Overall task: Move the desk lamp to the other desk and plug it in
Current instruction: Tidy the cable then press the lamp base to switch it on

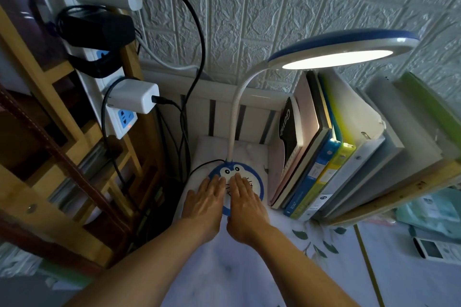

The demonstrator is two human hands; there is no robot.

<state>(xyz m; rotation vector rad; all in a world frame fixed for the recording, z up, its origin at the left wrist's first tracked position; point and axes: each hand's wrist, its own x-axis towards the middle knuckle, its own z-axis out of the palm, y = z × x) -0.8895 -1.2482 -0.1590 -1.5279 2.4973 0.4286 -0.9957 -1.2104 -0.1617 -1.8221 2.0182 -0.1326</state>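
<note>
Two hands lay flat with fingers extended and close together, left hand (204,197) and right hand (245,200) side by side on the desk lamp (249,182)'s blue cartoon-face base. It stood lit on the surface (249,269) beside upright books (321,157); their spine lettering was too small to read.

black book cover (288,129): "Gamb…" | blue binder spine (308,187): unreadable
</note>
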